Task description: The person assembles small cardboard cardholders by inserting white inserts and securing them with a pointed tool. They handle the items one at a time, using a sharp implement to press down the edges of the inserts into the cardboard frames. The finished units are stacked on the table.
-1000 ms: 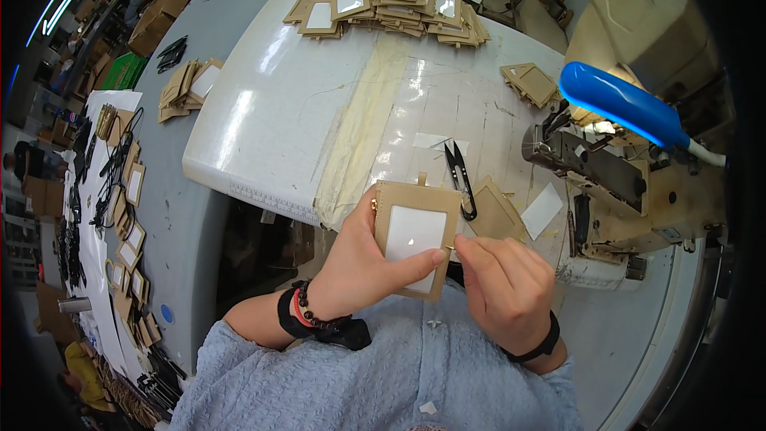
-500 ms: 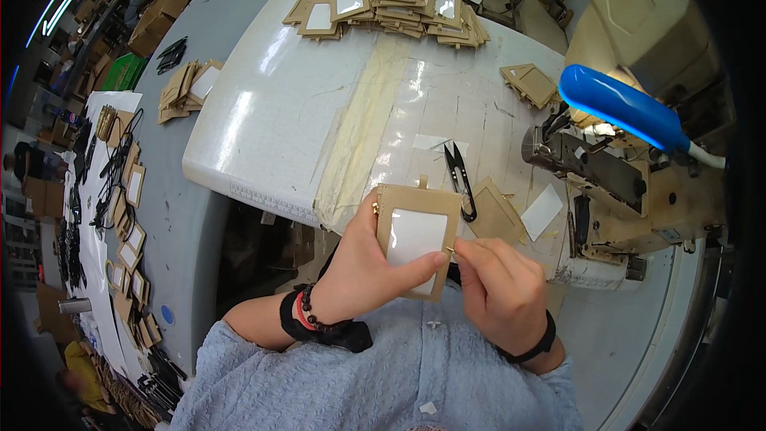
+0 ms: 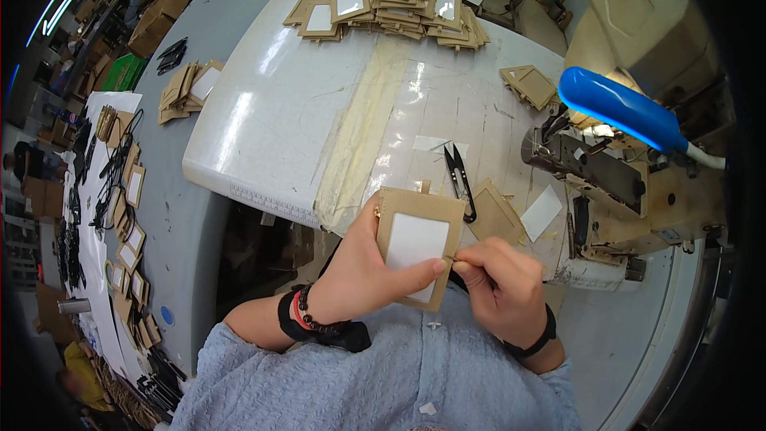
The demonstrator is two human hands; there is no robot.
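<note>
Snips [image 3: 469, 191] lie on the worktop [image 3: 263, 112] beyond the tan, white-windowed holder [image 3: 418, 243]. Left hand [image 3: 363, 259] grips it; right hand [image 3: 507, 287] pinches a small edge part [image 3: 452, 258].

Card holder [image 3: 423, 203]: tan, leather-like, matt, fine-grained; its window [image 3: 418, 239] smooth, plastic-looking over white. Worktop [image 3: 255, 104]: hard, white, glossy, scuffed in places. Tape strip [image 3: 359, 120] on it: yellowed, wrinkled film. Snips [image 3: 457, 172]: dark metal, low sheen. Lamp cover [image 3: 618, 104]: blue plastic, smooth, shiny. Machine arm [image 3: 590, 169]: metal, worn. Shirt [image 3: 319, 383]: blue cloth, crinkled, matt. Bracelet beads [image 3: 313, 318]: dark, polished.
</note>
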